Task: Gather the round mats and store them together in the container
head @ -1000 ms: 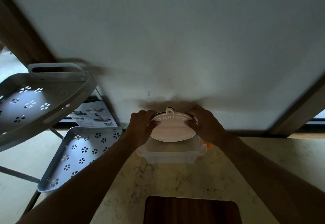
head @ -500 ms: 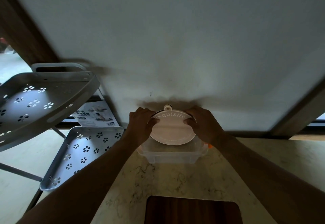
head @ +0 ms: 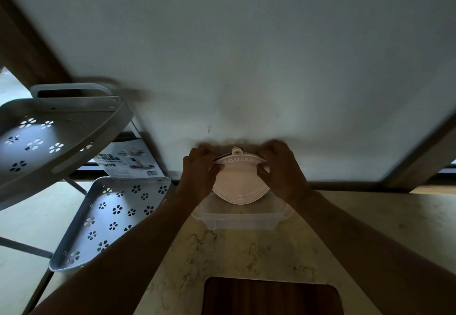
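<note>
Nearest us, at six o'clock, the dark wooden board (head: 271,298) lies on the counter (head: 370,228). Beyond it, at twelve, the clear container (head: 238,218) sits against the wall. Over its far side, our left hand (head: 199,176) and right hand (head: 283,171) pinch the round mats (head: 238,181) by opposite edges, hardly lower than a second ago, so we judge them not yet stored.

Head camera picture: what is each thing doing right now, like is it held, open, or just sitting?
Round mats: held tilted over the container.
Left hand: gripping the mats' left edge.
Right hand: gripping the right edge.
Container: open, no lid, on the counter.
Cutting board: flat, untouched.
</note>
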